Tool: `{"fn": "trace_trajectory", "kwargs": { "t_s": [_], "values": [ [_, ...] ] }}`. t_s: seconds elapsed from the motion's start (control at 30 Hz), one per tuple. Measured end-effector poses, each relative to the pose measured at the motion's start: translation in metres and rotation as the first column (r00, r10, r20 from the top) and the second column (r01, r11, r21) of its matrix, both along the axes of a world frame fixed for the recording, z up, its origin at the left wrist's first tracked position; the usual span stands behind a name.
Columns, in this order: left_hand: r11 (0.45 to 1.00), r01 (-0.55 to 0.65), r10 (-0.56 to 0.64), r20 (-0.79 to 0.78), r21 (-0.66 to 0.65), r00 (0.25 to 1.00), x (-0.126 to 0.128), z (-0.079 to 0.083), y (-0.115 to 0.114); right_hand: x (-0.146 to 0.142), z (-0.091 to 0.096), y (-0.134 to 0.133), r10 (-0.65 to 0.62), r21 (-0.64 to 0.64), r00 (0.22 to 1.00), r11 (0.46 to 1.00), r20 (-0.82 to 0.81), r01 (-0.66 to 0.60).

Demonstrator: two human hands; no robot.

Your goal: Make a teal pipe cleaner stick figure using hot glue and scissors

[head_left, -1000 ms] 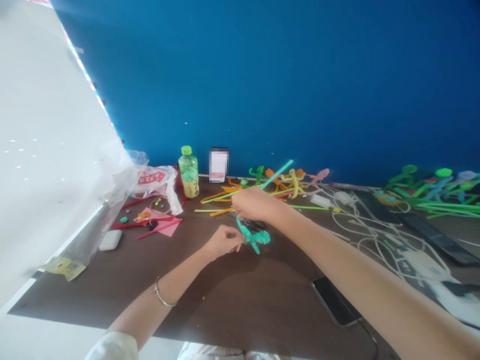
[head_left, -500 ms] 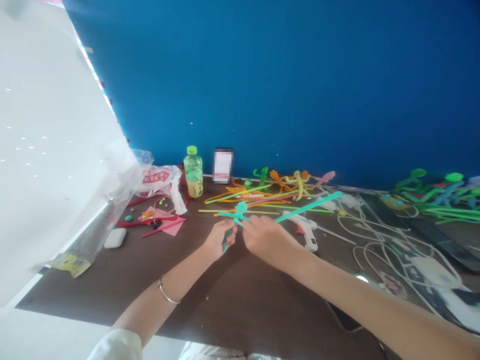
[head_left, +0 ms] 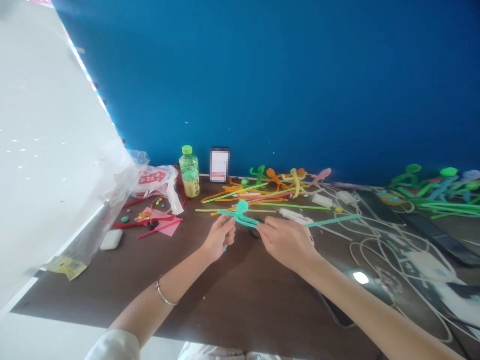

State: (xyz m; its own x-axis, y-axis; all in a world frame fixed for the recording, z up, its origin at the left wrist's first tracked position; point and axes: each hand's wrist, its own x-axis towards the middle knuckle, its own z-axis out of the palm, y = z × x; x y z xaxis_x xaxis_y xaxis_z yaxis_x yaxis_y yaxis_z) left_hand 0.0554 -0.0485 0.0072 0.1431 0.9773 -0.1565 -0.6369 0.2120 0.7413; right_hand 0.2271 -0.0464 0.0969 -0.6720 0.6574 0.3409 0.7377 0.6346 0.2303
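Note:
Between my hands is a teal pipe-cleaner figure [head_left: 242, 207] with a round coiled head and thin limbs. My left hand [head_left: 219, 237] pinches its body, and a short teal end pokes out below the fingers. My right hand [head_left: 287, 239] is closed on the figure's strands to the right of the head. From that hand a long straight teal pipe cleaner [head_left: 333, 220] runs out to the right. What lies inside the right fingers is partly hidden. Behind the hands, several loose yellow, green and orange pipe cleaners [head_left: 240, 193] lie on the dark table [head_left: 210, 305].
Finished-looking pipe-cleaner figures [head_left: 296, 180] lean near the blue wall. A green-capped bottle [head_left: 190, 172] and a phone [head_left: 219, 165] stand at the back. White cables [head_left: 360, 250] tangle at right, near a white glue gun [head_left: 296, 216]. Plastic bags [head_left: 150, 182] and a white case [head_left: 111, 239] are at left.
My right hand has moved right, away from my left, and two teal strands now show between them. The long teal end has swung lower, closer to level. My left hand keeps its pinch.

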Motion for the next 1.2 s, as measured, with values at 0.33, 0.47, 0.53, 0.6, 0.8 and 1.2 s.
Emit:
{"fn": "trace_trajectory", "kwargs": {
  "t_s": [0.33, 0.47, 0.53, 0.6, 0.8, 1.2],
  "values": [
    [0.994, -0.02, 0.028, 0.072, -0.105, 0.997, 0.001, -0.002, 0.001, -0.003, -0.016, -0.01, -0.067, -0.105, 0.98, 0.993, -0.185, 0.048],
    [0.992, 0.039, -0.015, 0.191, -0.124, 0.981, -0.001, 0.002, -0.001, 0.0, -0.027, -0.009, -0.25, -0.395, 0.865, 0.916, -0.435, 0.066],
    [0.99, 0.088, -0.061, 0.224, -0.112, 0.973, -0.002, 0.004, -0.003, 0.003, -0.03, -0.001, -0.369, -0.557, 0.791, 0.83, -0.488, 0.044],
    [0.985, 0.14, -0.119, 0.197, -0.097, 0.973, -0.001, 0.006, -0.004, 0.009, -0.03, 0.011, -0.436, -0.661, 0.752, 0.75, -0.495, 0.0],
    [0.983, 0.182, -0.18, -0.177, -0.004, 0.968, 0.009, 0.006, -0.011, 0.02, -0.016, 0.06, -0.335, -0.775, 0.849, 0.618, -0.409, -0.129],
    [0.94, -0.063, 0.304, -0.74, 0.334, 0.6, 0.016, 0.0, -0.014, -0.076, 0.054, 0.046, -0.058, -0.494, 0.973, 0.854, 0.222, 0.164]
  ]
}}
